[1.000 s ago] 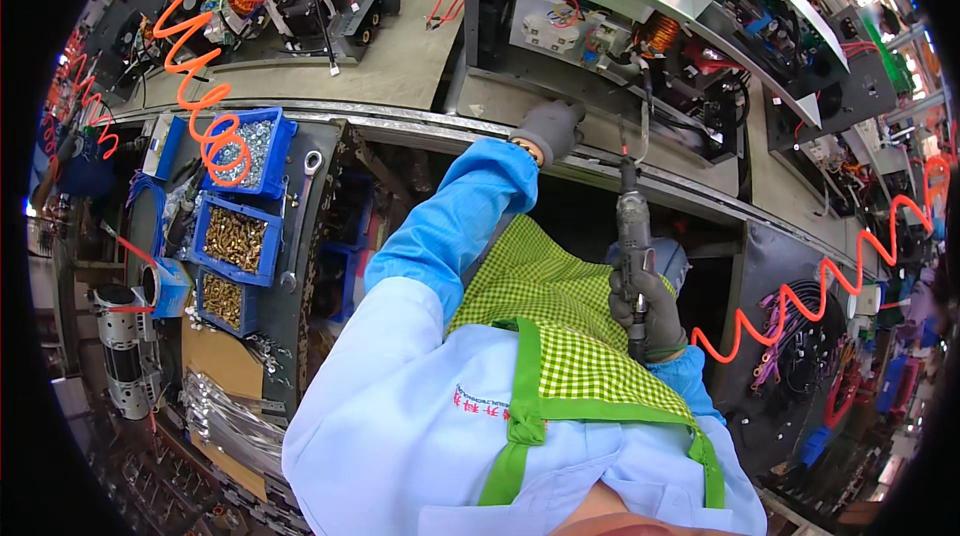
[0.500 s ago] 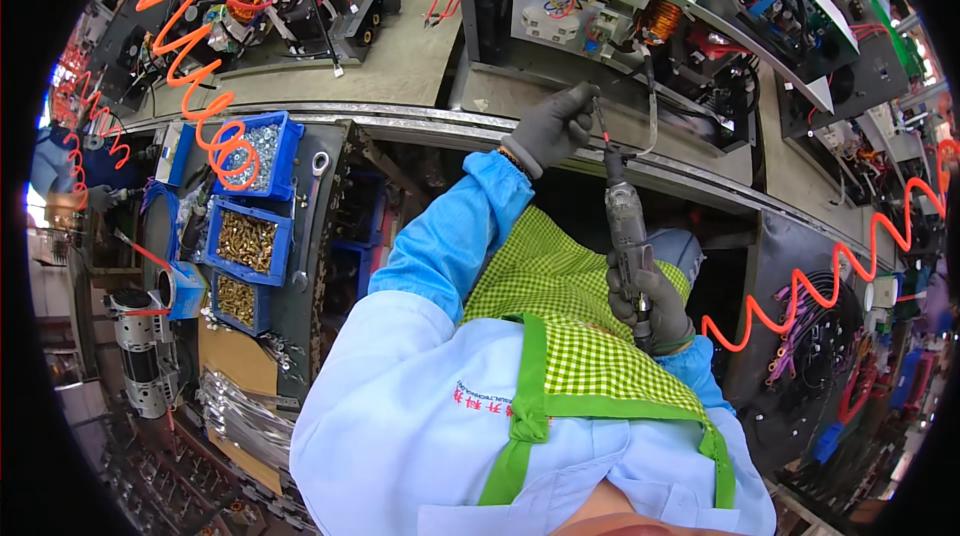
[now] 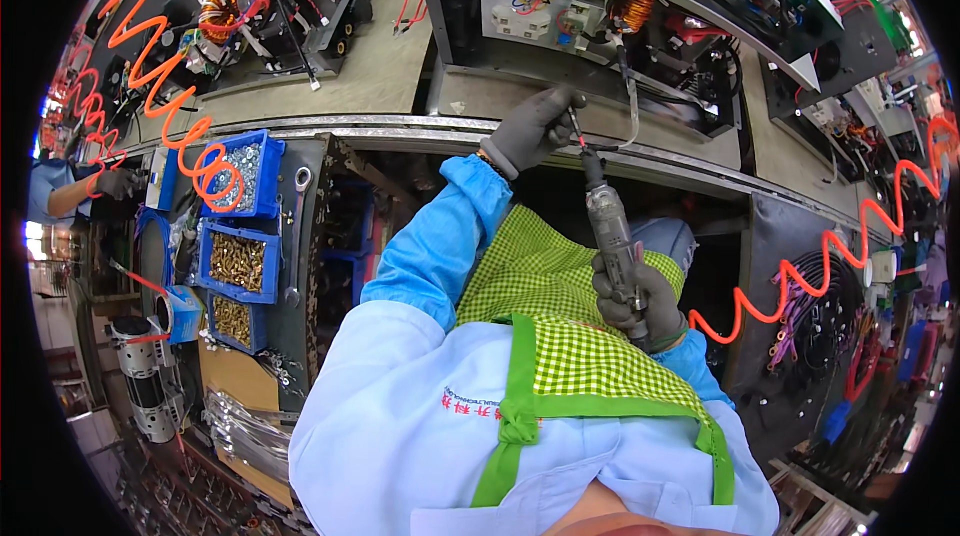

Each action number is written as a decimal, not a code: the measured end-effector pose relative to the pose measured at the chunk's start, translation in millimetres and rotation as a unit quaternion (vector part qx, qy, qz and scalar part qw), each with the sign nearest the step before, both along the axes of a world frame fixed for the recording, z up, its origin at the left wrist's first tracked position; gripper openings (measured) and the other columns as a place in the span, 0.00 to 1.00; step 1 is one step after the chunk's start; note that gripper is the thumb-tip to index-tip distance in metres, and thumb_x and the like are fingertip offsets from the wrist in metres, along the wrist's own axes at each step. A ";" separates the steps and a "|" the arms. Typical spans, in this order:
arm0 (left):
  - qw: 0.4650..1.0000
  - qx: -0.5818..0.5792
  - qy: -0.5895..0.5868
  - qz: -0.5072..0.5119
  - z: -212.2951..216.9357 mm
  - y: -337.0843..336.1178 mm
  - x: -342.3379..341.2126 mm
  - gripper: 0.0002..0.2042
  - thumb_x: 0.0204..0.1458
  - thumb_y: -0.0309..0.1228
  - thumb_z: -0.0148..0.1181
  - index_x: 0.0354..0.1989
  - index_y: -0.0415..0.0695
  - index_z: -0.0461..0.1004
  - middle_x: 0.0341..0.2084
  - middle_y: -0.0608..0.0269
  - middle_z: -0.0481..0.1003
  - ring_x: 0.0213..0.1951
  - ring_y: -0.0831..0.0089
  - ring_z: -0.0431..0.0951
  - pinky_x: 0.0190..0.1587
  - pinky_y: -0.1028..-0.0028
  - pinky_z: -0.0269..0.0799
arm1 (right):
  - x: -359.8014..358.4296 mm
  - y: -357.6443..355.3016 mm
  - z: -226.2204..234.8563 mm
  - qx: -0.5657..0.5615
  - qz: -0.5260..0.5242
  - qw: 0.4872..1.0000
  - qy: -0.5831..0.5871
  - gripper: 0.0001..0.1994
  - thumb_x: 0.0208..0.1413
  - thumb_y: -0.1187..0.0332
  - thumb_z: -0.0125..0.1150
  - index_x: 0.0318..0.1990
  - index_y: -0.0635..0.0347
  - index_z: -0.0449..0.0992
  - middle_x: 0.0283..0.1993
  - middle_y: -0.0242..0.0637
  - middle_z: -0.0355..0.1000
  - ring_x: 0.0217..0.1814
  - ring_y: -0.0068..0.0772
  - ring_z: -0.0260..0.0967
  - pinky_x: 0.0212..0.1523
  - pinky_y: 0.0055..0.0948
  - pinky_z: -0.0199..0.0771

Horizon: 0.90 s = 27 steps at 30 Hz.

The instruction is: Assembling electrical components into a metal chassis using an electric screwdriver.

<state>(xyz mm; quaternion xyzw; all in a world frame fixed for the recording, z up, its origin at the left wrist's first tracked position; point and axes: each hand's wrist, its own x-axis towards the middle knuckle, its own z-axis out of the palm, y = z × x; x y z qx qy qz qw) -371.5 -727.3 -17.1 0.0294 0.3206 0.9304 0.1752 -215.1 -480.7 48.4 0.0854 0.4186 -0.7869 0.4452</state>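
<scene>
Carefully, the left hand is pinching a screw at the tip of the screwdriver, which the right hand is gripping tight; both should be staying in line.

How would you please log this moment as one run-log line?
left hand: gloved, fingertips at driver tip | right hand: grips pneumatic screwdriver, tip up | blue bins: screws, at left
</scene>
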 end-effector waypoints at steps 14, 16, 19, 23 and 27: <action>0.590 -0.750 0.210 0.213 -23.0 84.6 -58.1 0.16 0.46 0.30 0.61 0.45 0.44 0.72 0.25 0.52 0.77 0.31 0.49 0.77 0.32 0.59 0.74 | 0.1 12.8 17.3 -0.051 -0.050 0.995 0.070 0.33 0.48 0.50 0.60 0.56 0.65 0.63 0.33 0.35 0.64 0.19 0.19 0.57 0.16 0.17 0.56; 0.640 -0.706 0.171 0.251 -31.4 86.8 -71.1 0.18 0.48 0.32 0.60 0.48 0.44 0.71 0.27 0.51 0.77 0.32 0.49 0.77 0.33 0.59 0.74 | 2.5 9.2 20.4 -0.029 -0.067 0.995 0.065 0.34 0.47 0.50 0.61 0.55 0.65 0.63 0.33 0.35 0.64 0.19 0.20 0.57 0.16 0.16 0.56; 0.667 -0.581 0.212 0.414 -37.9 84.1 -83.7 0.19 0.50 0.35 0.59 0.50 0.43 0.70 0.29 0.49 0.77 0.34 0.50 0.78 0.33 0.61 0.74 | 0.8 9.5 20.2 -0.024 -0.059 0.996 0.055 0.34 0.46 0.49 0.61 0.55 0.65 0.63 0.33 0.34 0.64 0.19 0.20 0.58 0.16 0.16 0.56; 0.893 -0.184 0.103 0.397 -28.6 82.6 -94.5 0.15 0.57 0.37 0.54 0.49 0.44 0.71 0.30 0.58 0.78 0.29 0.66 0.77 0.29 0.70 0.71 | -2.5 8.8 19.0 0.000 -0.050 0.997 0.055 0.34 0.46 0.49 0.60 0.55 0.65 0.63 0.33 0.34 0.64 0.19 0.20 0.59 0.15 0.16 0.56; 0.947 0.001 -0.004 0.321 -19.7 85.4 -95.7 0.12 0.62 0.41 0.49 0.45 0.48 0.73 0.31 0.72 0.77 0.27 0.84 0.72 0.26 0.80 0.67 | -4.7 5.9 18.6 0.019 -0.048 0.997 0.054 0.34 0.46 0.49 0.60 0.55 0.66 0.63 0.33 0.35 0.64 0.18 0.20 0.58 0.15 0.16 0.56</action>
